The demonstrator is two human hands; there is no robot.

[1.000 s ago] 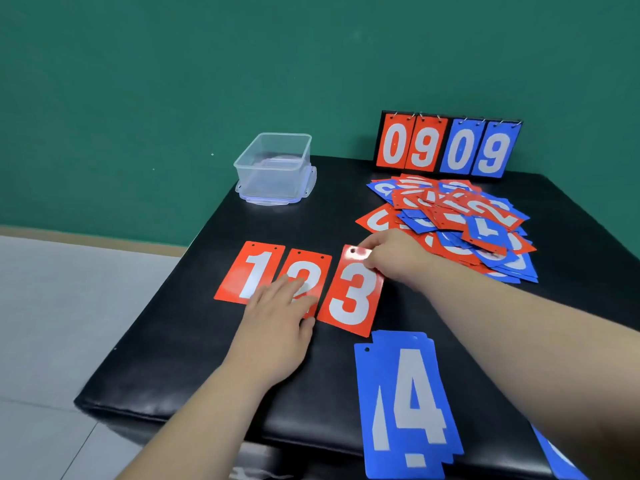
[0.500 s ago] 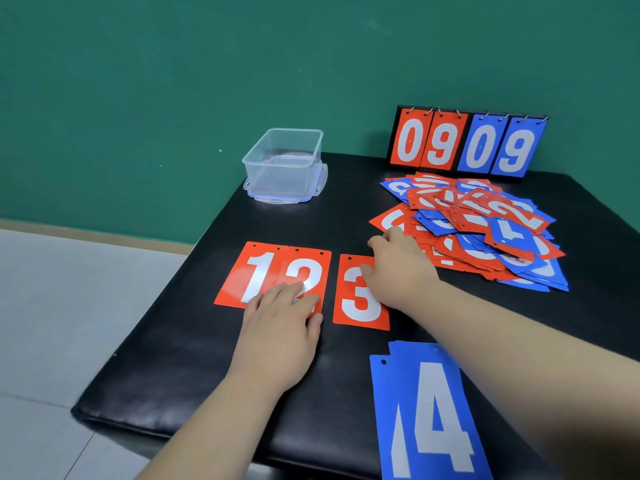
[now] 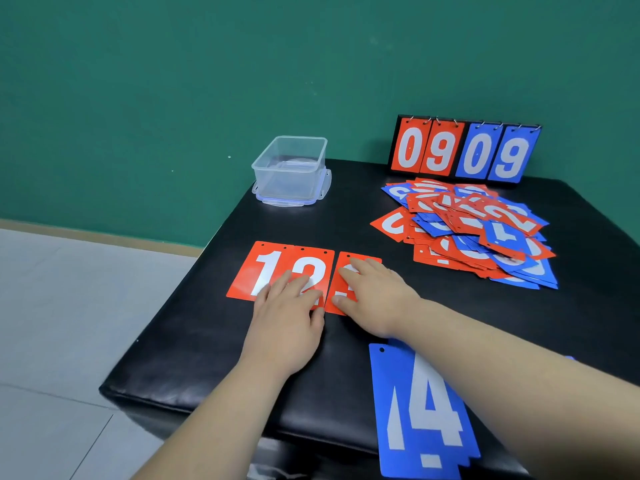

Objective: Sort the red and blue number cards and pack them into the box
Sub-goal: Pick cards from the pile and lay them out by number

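**Both hands flat on the red row**

Left hand (image 3: 287, 313): fingers straight, pressing the lower edge of the red plastic card printed with a white 2 (image 3: 313, 263). Right hand (image 3: 375, 299): fingers extended, lying on the third red card (image 3: 346, 259) and hiding most of its digit.

Item 1: red card with a white 1 (image 3: 258, 268), leftmost in the row; the three lie edge to edge, punched holes along their top edges.
Item 2: stack of blue cards (image 3: 426, 410) at the near edge, a white 4 on top.
Item 3: loose heap of mixed red and blue number cards (image 3: 467, 230), far right.
Item 4: clear rectangular plastic box (image 3: 291, 168), open, at the far left corner.
Item 5: ring-bound flip scoreboard (image 3: 464, 150) reading 09 red, 09 blue, behind the heap.
Support: black padded table (image 3: 207, 341).
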